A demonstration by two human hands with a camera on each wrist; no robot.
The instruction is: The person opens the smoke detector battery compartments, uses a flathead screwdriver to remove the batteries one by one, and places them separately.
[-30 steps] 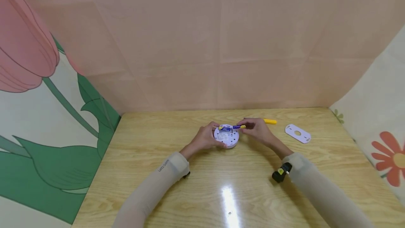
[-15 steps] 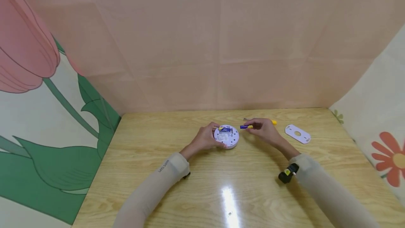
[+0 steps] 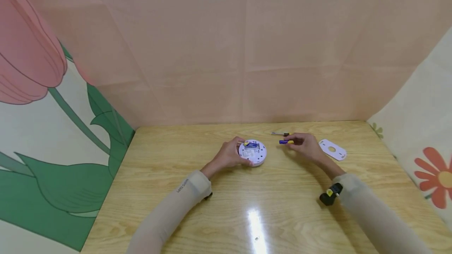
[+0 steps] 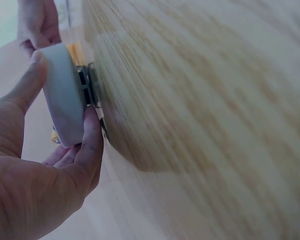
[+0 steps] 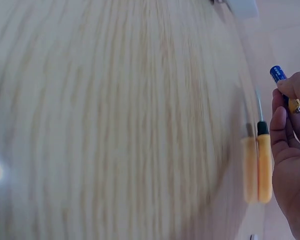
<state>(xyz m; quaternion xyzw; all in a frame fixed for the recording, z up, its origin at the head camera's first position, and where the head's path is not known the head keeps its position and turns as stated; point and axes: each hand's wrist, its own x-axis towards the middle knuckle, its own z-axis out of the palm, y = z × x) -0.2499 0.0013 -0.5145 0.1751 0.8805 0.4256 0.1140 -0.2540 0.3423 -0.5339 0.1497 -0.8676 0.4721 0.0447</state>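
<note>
The left grip (image 3: 227,153) held a white disc (image 3: 253,154), the right grip (image 3: 307,145) a battery (image 3: 284,142); the right wrist view showed the screwdriver handle (image 5: 264,165), mostly hidden in the head view.

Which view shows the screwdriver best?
Right wrist: the screwdriver shows its handle, dark collar and shaft there. Head shows the shaft, but the right hand hides most of the handle; left wrist shows only an orange patch, possibly the handle.
</note>
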